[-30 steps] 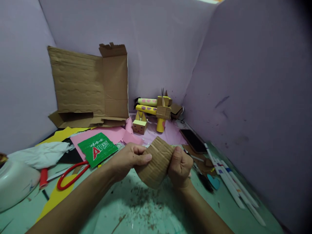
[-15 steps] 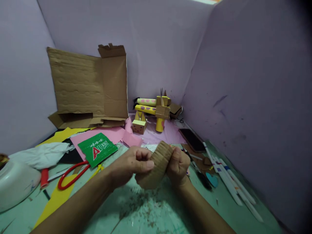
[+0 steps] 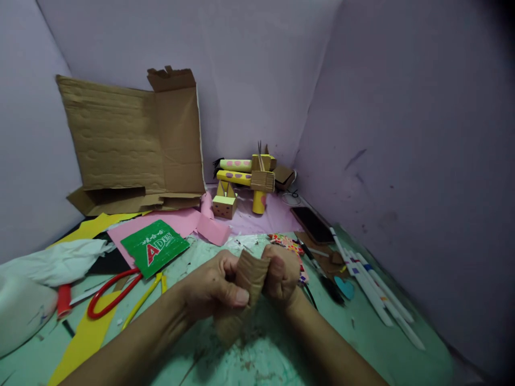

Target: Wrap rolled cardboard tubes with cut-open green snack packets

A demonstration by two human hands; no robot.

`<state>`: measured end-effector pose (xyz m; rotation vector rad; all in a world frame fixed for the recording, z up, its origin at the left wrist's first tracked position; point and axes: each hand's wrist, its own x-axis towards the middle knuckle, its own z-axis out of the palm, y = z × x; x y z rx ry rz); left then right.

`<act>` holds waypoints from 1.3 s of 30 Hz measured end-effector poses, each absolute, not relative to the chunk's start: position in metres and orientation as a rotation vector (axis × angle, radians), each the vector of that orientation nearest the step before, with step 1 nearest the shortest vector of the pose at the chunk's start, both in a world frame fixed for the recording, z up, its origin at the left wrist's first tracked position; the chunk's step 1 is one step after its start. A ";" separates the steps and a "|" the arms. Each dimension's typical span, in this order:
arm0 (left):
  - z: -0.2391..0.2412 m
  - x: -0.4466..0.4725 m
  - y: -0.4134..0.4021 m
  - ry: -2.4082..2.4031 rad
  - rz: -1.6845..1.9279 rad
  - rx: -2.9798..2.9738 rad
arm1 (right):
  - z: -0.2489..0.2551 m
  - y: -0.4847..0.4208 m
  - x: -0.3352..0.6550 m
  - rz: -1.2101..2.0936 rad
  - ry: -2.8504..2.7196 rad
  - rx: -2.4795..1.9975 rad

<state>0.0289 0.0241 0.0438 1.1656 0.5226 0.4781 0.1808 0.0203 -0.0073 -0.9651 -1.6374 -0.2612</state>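
Note:
A small piece of brown corrugated cardboard (image 3: 250, 276) is held above the table between both hands, bent and tilted, its lower end blurred. My left hand (image 3: 213, 287) pinches it from the left, thumb on the near face and fingers behind. On the other side, my right hand (image 3: 282, 273) is closed on its right edge, thumb near the top corner. Crumbs lie on the green tabletop (image 3: 273, 354) beneath. Just behind the right hand, a patterned colourful item (image 3: 284, 241) shows in part.
Red-handled scissors (image 3: 115, 295), a green cardboard piece (image 3: 155, 247) and yellow paper (image 3: 86, 338) lie left. White markers (image 3: 374, 292), a brush (image 3: 330, 287) and a phone (image 3: 311, 224) lie right. Behind stand an opened cardboard box (image 3: 120, 145) and yellow cardboard figures (image 3: 259, 179).
The cardboard piece has tipped and turned more edge-on, and both hands have shifted slightly. The whole view has moved a little, bringing the patterned item and yellow strips more into sight.

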 end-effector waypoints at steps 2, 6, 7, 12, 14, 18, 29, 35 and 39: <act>0.046 0.026 0.026 0.523 0.466 1.190 | -0.007 0.021 0.182 -0.272 -1.626 -0.996; 0.051 0.017 0.042 0.646 0.602 1.239 | -0.005 0.031 0.191 -0.263 -1.409 -1.209; 0.051 0.016 0.046 0.688 0.648 1.246 | -0.004 0.034 0.193 -0.255 -1.338 -1.265; 0.049 0.018 0.050 0.855 0.800 1.239 | -0.001 0.036 0.193 -0.174 -1.184 -1.378; 0.052 0.020 0.049 0.911 0.858 1.219 | -0.001 0.034 0.191 -0.119 -1.203 -1.355; 0.070 0.013 0.051 0.991 0.998 1.236 | 0.005 0.033 0.187 0.040 -1.370 -1.234; 0.000 -0.020 -0.034 0.861 1.050 2.290 | -0.024 -0.054 0.203 0.279 -1.993 -0.957; -0.032 -0.019 -0.055 0.792 0.899 2.594 | -0.045 -0.079 0.211 0.165 -2.220 -0.985; -0.028 -0.016 -0.054 0.856 0.923 2.679 | -0.041 -0.078 0.213 0.288 -2.241 -0.999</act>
